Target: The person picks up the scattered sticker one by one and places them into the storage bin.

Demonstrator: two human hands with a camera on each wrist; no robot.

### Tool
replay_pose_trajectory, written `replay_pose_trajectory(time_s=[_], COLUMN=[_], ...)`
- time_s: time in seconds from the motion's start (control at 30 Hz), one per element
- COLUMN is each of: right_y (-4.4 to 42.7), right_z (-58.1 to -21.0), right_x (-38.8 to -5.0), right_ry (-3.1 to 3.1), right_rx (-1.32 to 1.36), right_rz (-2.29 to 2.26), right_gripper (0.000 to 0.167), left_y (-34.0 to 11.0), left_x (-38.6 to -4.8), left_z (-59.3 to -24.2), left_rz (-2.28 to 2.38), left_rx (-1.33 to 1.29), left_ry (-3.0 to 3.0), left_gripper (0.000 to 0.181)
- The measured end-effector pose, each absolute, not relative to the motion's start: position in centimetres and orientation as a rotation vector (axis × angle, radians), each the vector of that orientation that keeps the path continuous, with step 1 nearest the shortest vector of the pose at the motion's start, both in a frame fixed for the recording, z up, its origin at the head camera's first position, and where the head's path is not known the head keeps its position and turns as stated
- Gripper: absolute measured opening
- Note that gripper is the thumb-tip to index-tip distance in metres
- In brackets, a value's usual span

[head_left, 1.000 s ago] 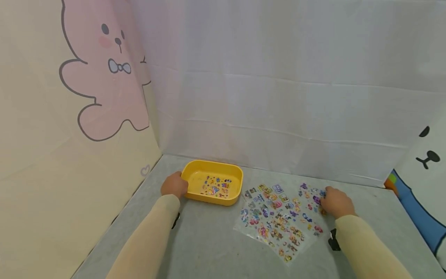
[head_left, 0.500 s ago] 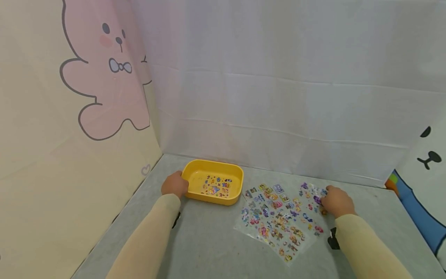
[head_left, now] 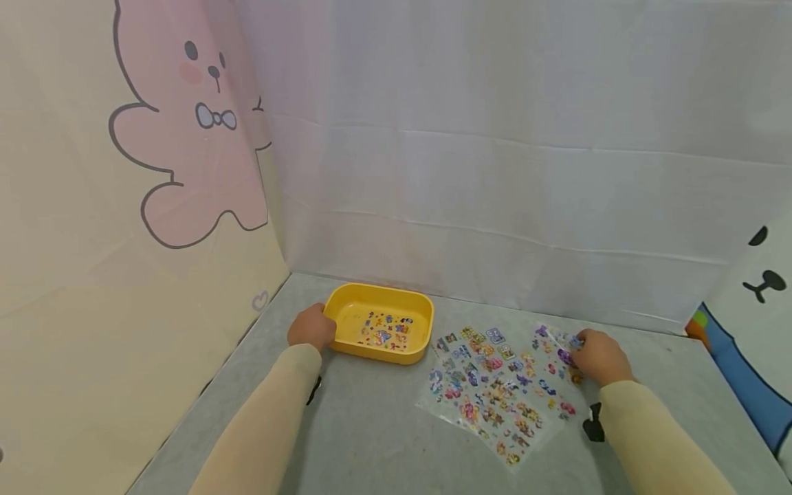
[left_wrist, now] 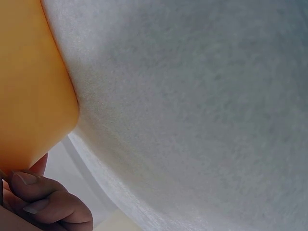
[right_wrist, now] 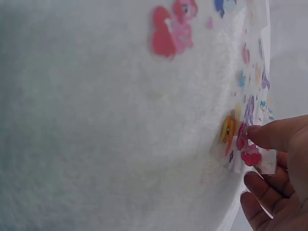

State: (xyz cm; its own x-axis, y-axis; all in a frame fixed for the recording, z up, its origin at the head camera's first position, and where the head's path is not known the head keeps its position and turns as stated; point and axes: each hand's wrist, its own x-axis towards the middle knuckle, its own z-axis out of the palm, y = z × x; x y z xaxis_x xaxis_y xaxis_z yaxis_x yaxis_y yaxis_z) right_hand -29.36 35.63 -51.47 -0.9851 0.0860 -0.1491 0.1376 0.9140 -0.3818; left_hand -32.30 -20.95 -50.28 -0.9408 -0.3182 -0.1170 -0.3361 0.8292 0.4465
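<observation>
Your right hand (head_left: 600,356) is at the edge of the outermost sticker sheet (head_left: 551,368), the one on the far right of the spread, and the wrist view shows that edge caught between your thumb and fingers, where it looks raised off the grey table (head_left: 371,426). Your left hand (head_left: 311,326) grips the left end of the yellow tray (head_left: 379,357), fingers curled at its wall; the tray sits upright on the table, near the back. Inside it lies what looks like a flat clear sheet of small printed figures (head_left: 383,331). Between tray and right hand, the other sticker sheets (head_left: 479,392) lie spread out and partly overlapping (being see-through, they are hard to count).

I judge the step in hand to be picking up that outer sheet while the tray is steadied. Most of the sheet lies flat on the table, beside and perhaps over its neighbours, so the next move seems to call for a firm pinch and a slow peel upward, letting it come away without dragging the rest along. If it is meant for the tray, you would then carry it leftward over the others and lay it down flat, the left hand keeping the tray from sliding.
</observation>
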Motion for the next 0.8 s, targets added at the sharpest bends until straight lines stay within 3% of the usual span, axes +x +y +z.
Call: replay_pose_trajectory(time_s=[0.43,0.8], right_y=[35.2,35.5], right_z=[-50.1,-50.6], right_x=[-29.1,-29.4], right_ry=[2.911,2.884], right_rx=[0.126,0.132], right_rz=[-0.617,-0.662], right_gripper=[0.048,0.025], left_y=[-21.1,-21.0], left_x=[-32.5,-32.3], left_z=[-50.4,-50.5], left_rz=[0.727,0.725], left_rx=[-0.524,-0.540], left_ry=[2.970,2.961], left_gripper=[0.050,0.050])
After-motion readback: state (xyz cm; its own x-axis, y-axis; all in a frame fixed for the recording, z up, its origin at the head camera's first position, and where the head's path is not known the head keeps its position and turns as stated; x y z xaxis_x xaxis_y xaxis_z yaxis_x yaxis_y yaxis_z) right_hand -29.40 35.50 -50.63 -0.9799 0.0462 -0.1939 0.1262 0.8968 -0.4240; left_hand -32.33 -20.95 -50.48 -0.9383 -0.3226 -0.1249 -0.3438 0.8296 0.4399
